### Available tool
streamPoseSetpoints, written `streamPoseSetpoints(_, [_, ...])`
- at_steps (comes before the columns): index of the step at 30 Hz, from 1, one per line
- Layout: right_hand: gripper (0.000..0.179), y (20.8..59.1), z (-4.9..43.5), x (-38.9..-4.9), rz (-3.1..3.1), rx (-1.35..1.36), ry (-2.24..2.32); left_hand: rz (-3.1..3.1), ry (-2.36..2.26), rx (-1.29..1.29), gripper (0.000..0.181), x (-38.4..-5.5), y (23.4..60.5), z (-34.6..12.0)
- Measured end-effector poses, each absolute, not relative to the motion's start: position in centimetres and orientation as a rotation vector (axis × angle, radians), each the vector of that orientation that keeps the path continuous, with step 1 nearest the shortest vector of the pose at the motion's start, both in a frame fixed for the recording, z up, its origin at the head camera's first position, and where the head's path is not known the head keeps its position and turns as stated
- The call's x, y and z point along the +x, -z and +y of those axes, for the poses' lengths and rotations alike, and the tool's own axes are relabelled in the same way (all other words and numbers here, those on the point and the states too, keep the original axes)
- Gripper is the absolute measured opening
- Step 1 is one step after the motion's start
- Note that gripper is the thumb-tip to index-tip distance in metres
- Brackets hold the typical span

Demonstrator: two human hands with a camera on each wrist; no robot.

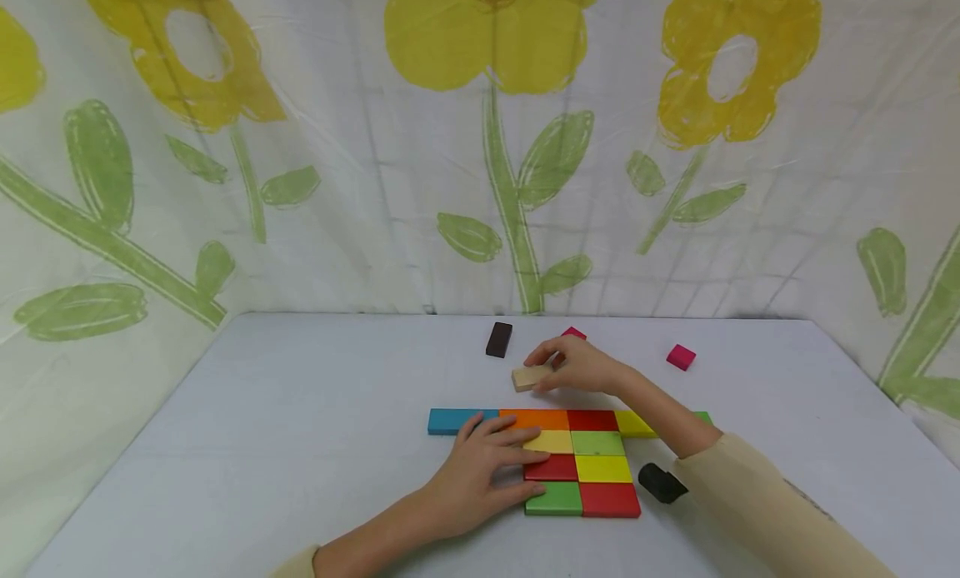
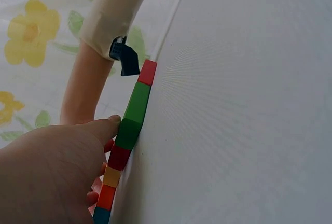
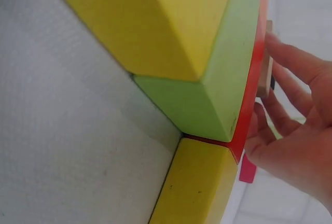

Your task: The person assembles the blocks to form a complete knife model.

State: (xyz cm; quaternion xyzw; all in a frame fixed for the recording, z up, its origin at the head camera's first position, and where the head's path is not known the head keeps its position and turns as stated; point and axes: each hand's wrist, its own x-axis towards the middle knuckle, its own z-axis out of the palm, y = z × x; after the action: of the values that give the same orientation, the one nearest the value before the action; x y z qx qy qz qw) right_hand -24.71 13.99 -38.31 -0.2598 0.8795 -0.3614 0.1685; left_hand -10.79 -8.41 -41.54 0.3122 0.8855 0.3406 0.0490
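In the head view my right hand point(image 1: 581, 366) pinches a plain wood-coloured block point(image 1: 525, 380) between thumb and fingers, just behind the arrangement of coloured blocks. My left hand point(image 1: 487, 474) lies along the left side of that arrangement, fingers spread, fingertips on the blocks. The back row runs from a blue block point(image 1: 453, 421) through orange point(image 1: 536, 419), red point(image 1: 592, 421) and yellow point(image 1: 633, 425) to green, partly hidden by my right forearm. In front, two columns include a light green block point(image 1: 597, 443), a green block point(image 1: 553, 500) and a red block point(image 1: 611, 500).
A dark brown block point(image 1: 498, 340) lies farther back. One pink block point(image 1: 681, 357) sits to the right; another pink block point(image 1: 574, 333) is partly behind my right hand. A black device point(image 1: 662, 483) is at my right sleeve. A flower-printed curtain point(image 1: 337, 228) hangs behind the white table point(image 1: 300, 395).
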Motion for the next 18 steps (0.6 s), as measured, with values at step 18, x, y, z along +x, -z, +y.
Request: streamPoseSetpoints(18, [0.03, 38.39, 13.77, -25.0, 2.499, -0.71, 1.046, 2.705, -1.023, 0.939, 0.042, -10.63, 41.39, -8.36])
